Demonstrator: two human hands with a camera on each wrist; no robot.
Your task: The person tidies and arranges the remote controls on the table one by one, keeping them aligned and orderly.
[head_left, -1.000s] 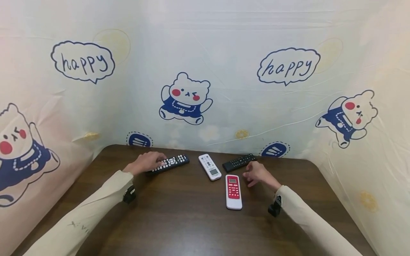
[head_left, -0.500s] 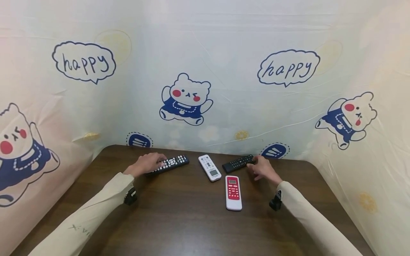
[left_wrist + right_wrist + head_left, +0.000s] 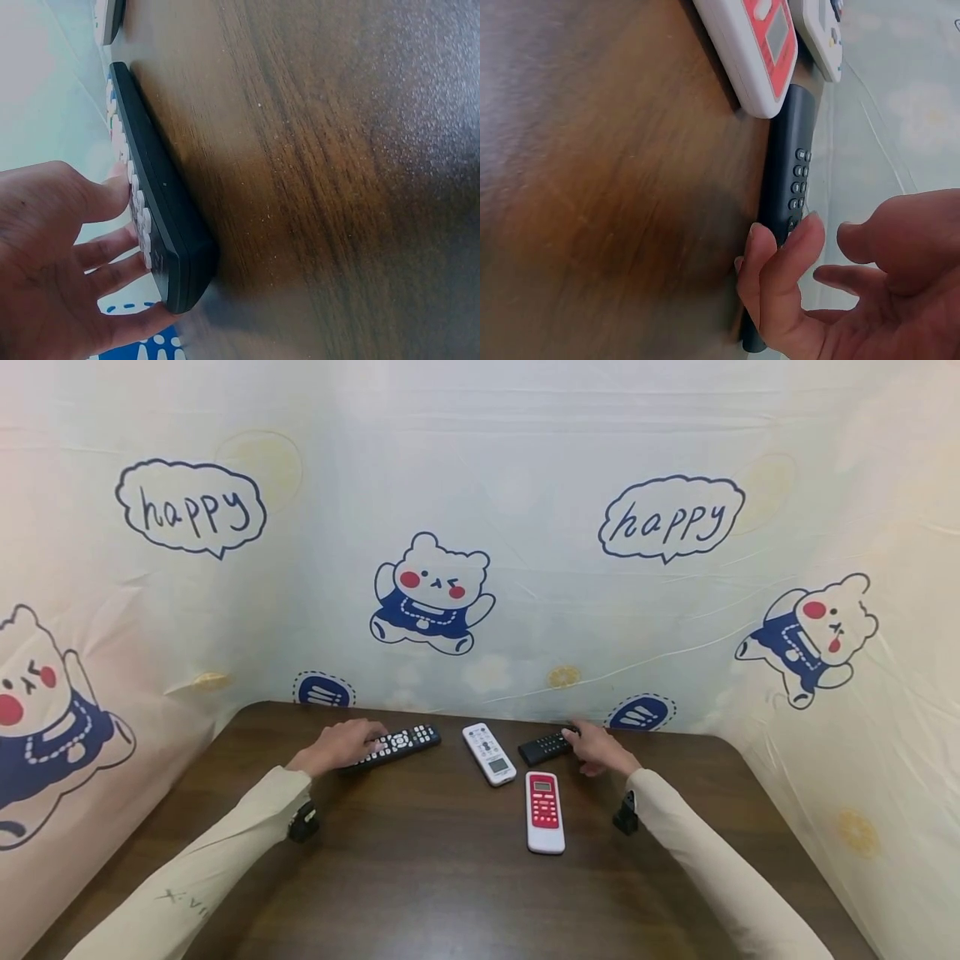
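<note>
My left hand (image 3: pixel 342 747) rests over the left end of a black remote with white buttons (image 3: pixel 401 742). In the left wrist view its thumb touches the buttons, while the little finger of the hand (image 3: pixel 52 255) is at the end of the remote (image 3: pixel 161 191). A second black remote (image 3: pixel 542 748) lies at the back right, partly covered by my right hand (image 3: pixel 600 748). In the right wrist view, bent fingers of this hand (image 3: pixel 855 300) touch that remote (image 3: pixel 786 157); the thumb stands apart from it.
Between the black remotes lies a white remote (image 3: pixel 489 755). Nearer on the brown table (image 3: pixel 420 877) is a white remote with a red face (image 3: pixel 544 812). A printed curtain (image 3: pixel 540 485) encloses the back and sides.
My right hand has moved back and left, from beside the right end of its black remote to over that end. My left hand stays about where it was.
</note>
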